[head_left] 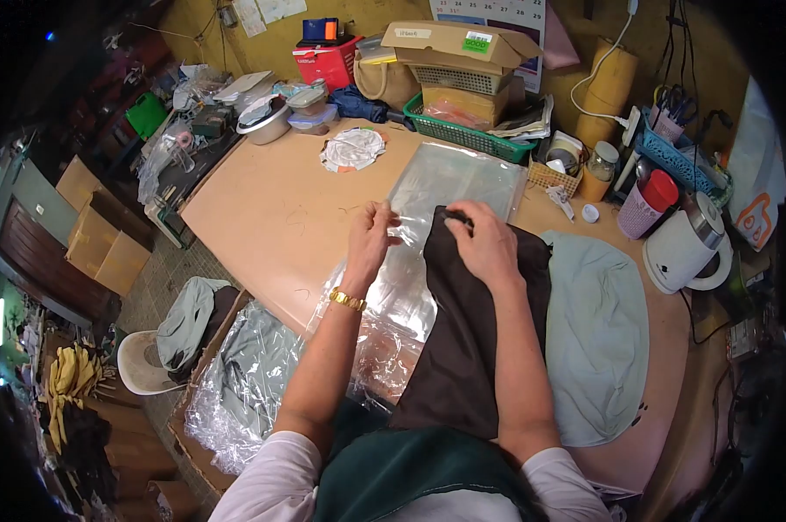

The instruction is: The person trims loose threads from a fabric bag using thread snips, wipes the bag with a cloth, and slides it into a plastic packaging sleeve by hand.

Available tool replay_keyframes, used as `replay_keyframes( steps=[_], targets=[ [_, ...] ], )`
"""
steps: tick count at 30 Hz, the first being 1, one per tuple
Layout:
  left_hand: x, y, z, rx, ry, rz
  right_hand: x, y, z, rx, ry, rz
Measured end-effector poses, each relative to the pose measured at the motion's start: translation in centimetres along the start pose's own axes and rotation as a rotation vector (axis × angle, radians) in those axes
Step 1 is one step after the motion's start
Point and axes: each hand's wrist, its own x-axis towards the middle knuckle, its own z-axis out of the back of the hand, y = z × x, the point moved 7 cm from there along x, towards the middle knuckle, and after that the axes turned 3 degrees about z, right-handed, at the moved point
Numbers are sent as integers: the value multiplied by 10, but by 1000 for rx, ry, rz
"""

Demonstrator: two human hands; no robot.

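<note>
My left hand (371, 233) pinches the edge of a clear plastic bag (449, 187) that lies flat on the tan table (271, 209). A gold bracelet sits on that wrist. My right hand (482, 239) grips the top of a folded dark brown garment (462, 348), right beside the bag's opening. The garment runs down toward my lap, partly over more clear plastic (380, 335).
A pale grey-green garment (595, 335) lies right of the brown one. At the back stand a green basket (467, 135), cardboard boxes (458, 43), bowls (267, 122) and a white kettle (684, 248). A box of bagged garments (241, 391) sits at the lower left.
</note>
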Motion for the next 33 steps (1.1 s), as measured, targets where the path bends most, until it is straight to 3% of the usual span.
replay_keyframes(
  steps=[3,5,7,8,15,18,21,23,28,31,33],
  targets=[
    [-8,33,-22,207,91,134,4,-8,9,58,-89,-40],
    [-8,53,-29,538,267,228,5,-13,12,78,-130,-24],
    [-5,63,-39,539,428,24,5,-16,13,63,-93,-43],
    [-7,44,-32,621,352,96,5,-18,13,51,-55,-61],
    [-1,11,5,467,468,250,5,-20,6,122,2,-29],
    [-8,4,2,428,498,217,-3,-39,-20,-67,91,-148],
    [-10,3,4,608,413,179,-16,-76,-46,-123,179,-209],
    [-9,7,8,765,361,116,-17,-90,-39,-115,117,-269],
    [-2,9,25,663,293,73,-20,-102,-27,-115,-7,-363],
    [6,-2,51,395,148,29,-21,-107,-29,-104,2,-395],
    [11,-5,87,70,-109,106,-21,-109,-27,-99,-53,-388]
  ],
)
